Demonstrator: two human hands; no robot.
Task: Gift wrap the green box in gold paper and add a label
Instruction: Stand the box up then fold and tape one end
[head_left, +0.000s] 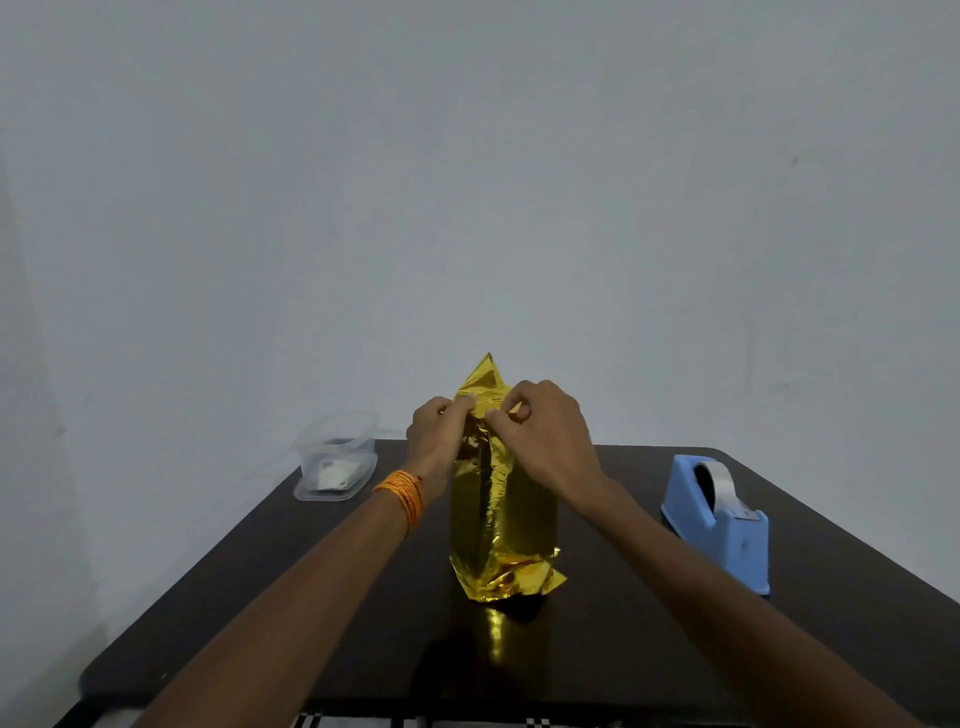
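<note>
Upright on the table (779, 597), the gold-wrapped box (501, 519) has both hands' grips, left hand (436, 434) and right hand (550, 436), pinching its top paper.

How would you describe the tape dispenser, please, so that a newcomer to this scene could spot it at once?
Start at the dark rectangular tabletop and find the tall parcel wrapped in shiny gold paper standing at its middle. Look to the parcel's right, near the table's right edge: the light blue plastic tape dispenser sits there. It alone is opaque blue and carries a tape roll, unlike the clear plastic tub at the far left.
</note>
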